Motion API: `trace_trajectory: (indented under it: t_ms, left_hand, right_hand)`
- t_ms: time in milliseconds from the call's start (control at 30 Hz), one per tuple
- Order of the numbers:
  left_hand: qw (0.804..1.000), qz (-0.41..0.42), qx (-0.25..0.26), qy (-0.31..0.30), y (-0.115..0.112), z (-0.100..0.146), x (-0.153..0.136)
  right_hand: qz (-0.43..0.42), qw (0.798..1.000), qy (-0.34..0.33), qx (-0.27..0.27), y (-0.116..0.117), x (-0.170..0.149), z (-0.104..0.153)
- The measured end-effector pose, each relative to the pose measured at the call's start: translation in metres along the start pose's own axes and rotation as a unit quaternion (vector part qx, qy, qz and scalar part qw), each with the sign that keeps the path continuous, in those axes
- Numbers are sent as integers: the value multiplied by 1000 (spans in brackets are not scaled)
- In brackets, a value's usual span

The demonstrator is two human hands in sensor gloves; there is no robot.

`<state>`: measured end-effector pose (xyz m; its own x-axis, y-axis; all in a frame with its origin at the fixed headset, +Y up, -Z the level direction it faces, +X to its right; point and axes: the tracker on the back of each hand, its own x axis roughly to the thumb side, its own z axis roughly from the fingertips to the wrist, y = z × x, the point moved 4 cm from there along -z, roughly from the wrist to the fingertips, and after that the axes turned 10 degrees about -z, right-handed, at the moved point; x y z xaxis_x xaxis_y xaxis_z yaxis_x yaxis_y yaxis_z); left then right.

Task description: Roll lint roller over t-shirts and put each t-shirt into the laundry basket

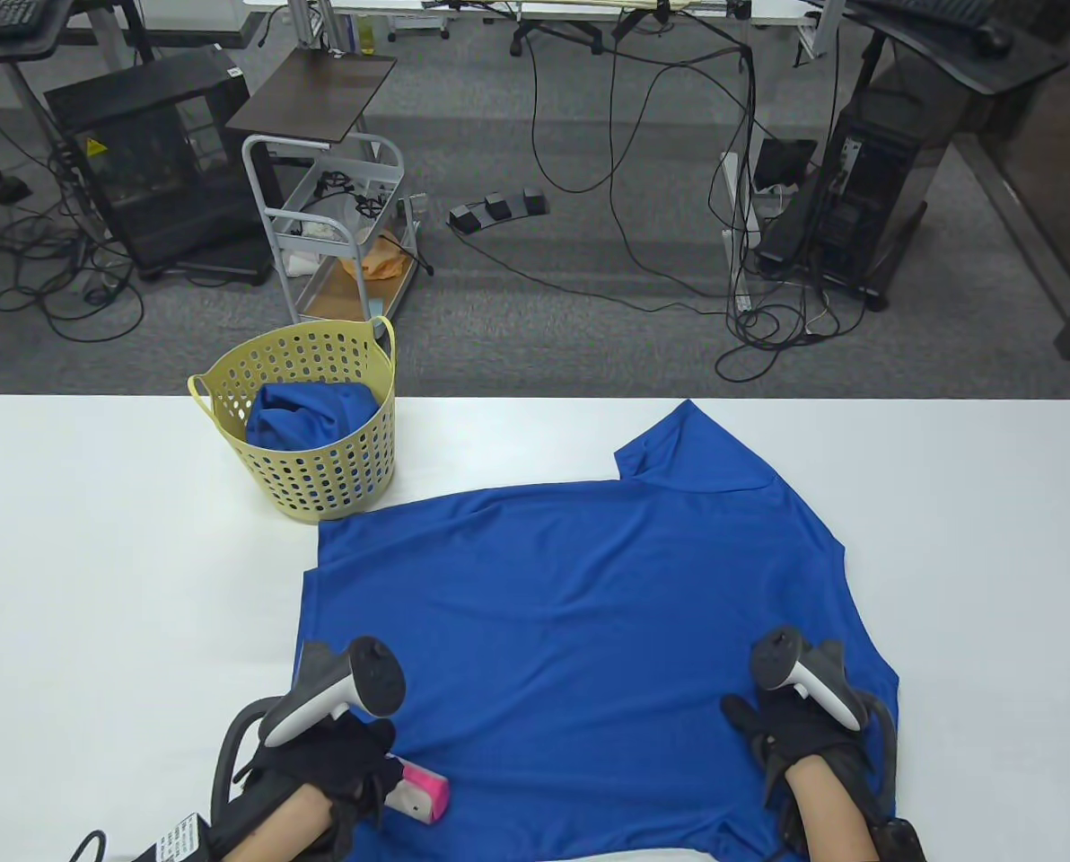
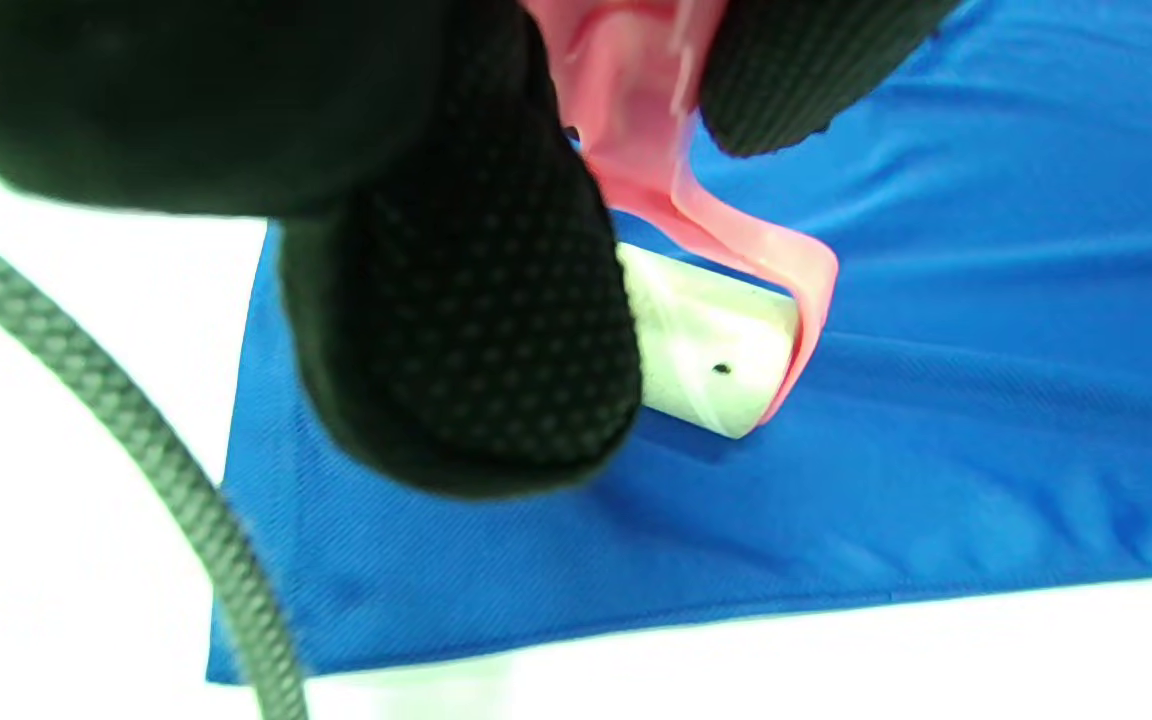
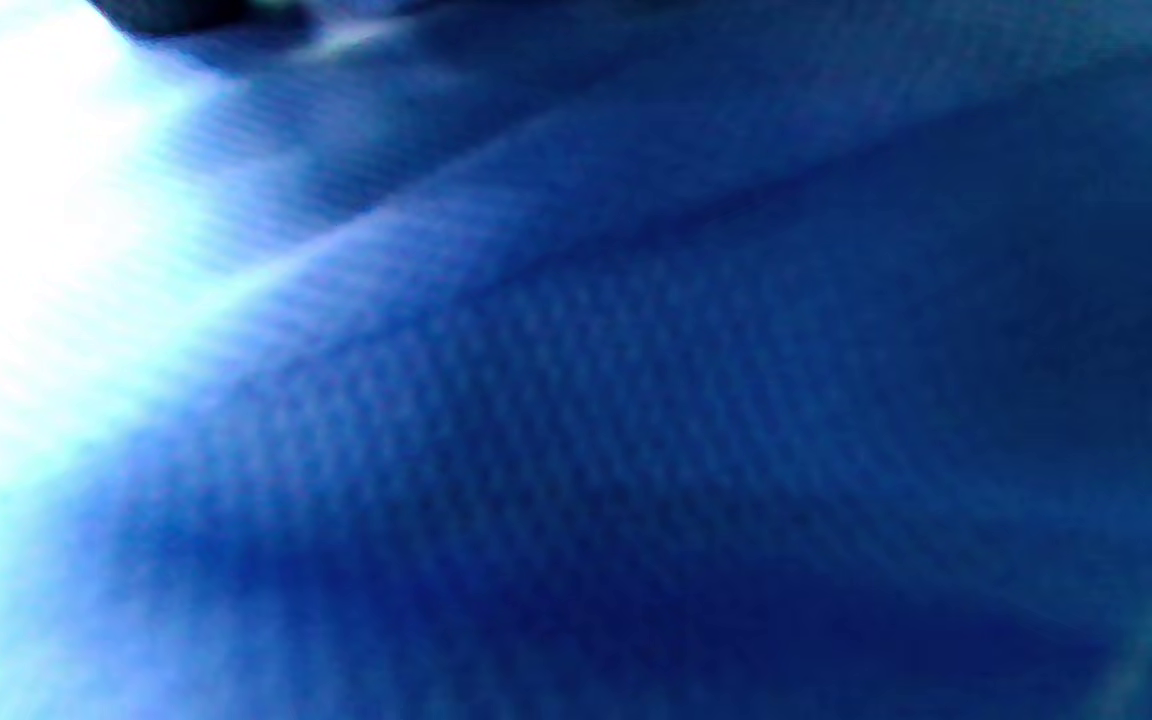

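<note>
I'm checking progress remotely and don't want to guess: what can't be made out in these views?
- Right hand fingers: table view, hidden under the tracker; right wrist view shows only blurred t-shirt, so its grip is unclear.
- Lint roller: handle hidden by the left hand in both views.
- Basket contents: blue fabric; wall hides how many shirts.
- T-shirt's near edge: cut off by table view's bottom.

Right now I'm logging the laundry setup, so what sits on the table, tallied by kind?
Blue t-shirts: 2, one spread flat, one bundled in the basket
Yellow laundry basket: 1
Pink-and-white lint roller: 1, held by the left hand
Total: 4
The right hand rests on the spread t-shirt.
</note>
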<state>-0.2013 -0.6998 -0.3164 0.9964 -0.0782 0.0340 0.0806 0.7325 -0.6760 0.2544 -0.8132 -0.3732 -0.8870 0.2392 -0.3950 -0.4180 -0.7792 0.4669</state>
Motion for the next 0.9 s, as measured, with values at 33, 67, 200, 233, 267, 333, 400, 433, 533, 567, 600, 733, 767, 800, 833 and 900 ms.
trace_trajectory:
  t_ms: [33, 67, 200, 233, 267, 333, 400, 433, 533, 567, 600, 733, 767, 800, 833, 900]
  left_hand:
    - [1000, 2, 6, 8, 5, -6, 1]
    - [1000, 6, 16, 15, 13, -12, 2]
    - [999, 30, 25, 29, 42, -39, 9]
    - [998, 41, 26, 30, 50, -47, 9]
    - [998, 55, 25, 29, 56, -52, 9]
    - [996, 88, 17, 23, 69, -66, 7]
    - [994, 106, 16, 24, 79, -75, 5]
    - [992, 120, 8, 21, 84, -77, 2]
    - [990, 144, -7, 4, 91, -77, -2]
    - [990, 143, -3, 3, 93, -76, -4]
    - [990, 142, 6, 7, 95, -75, -5]
    - [990, 128, 54, 33, 107, -76, -9]
    - [988, 131, 66, 41, 108, -80, -8]
    - [989, 118, 68, 58, 107, -85, -6]
    - [991, 100, 60, 68, 105, -91, -3]
    - [993, 66, 51, 82, 102, -104, 3]
  right_hand:
    - [1, 1000, 0, 0, 1, 1, 0]
    - [4, 1000, 0, -3, 0, 1, 0]
    - [-7, 1000, 0, 4, -1, -1, 0]
    - [-7, 1000, 0, 4, -1, -1, 0]
    - [-6, 1000, 0, 3, -1, -1, 0]
    - [-4, 1000, -1, 3, -1, -1, 0]
    - [-5, 1000, -2, 3, -1, -1, 0]
    - [-6, 1000, -3, 5, -1, -1, 0]
    - [-7, 1000, -3, 10, -1, -1, -1]
    - [-7, 1000, -2, 12, -1, -1, 0]
    - [-7, 1000, -2, 12, -1, -1, 0]
    - [-6, 1000, -4, 13, -1, -1, -1]
    - [-7, 1000, -5, 12, -1, -1, -1]
    - [-7, 1000, -5, 11, -1, -1, -1]
    - [-7, 1000, -5, 11, -1, -1, -1]
    - [-7, 1000, 1, 8, -1, -2, -1]
